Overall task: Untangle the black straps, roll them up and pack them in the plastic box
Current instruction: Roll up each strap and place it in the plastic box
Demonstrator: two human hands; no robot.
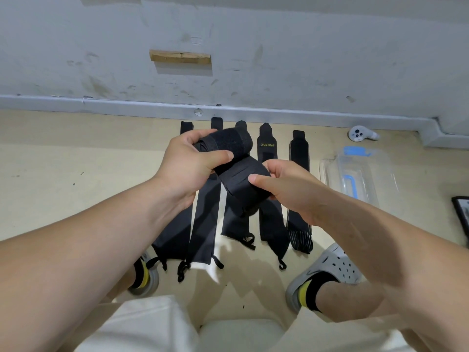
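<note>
A rolled black strap (pixel 236 163) is held in the air between both hands, its Velcro end flap (pixel 229 141) at the top. My left hand (pixel 187 168) grips the upper part of the roll, thumb across its front. My right hand (pixel 286 189) holds the lower part, thumb pressed on the wound fabric. Several more black straps (pixel 203 224) lie flat side by side on the floor below; one bears yellow lettering (pixel 267 145), and the rightmost (pixel 299 199) is striped. The clear plastic box (pixel 360 171) with blue clips sits on the floor to the right.
A white controller (pixel 360 134) lies by the grey wall skirting at the right. A dark framed object (pixel 462 214) pokes in at the right edge. My feet in grey clogs (pixel 327 270) stand on the beige floor either side of the straps' near ends.
</note>
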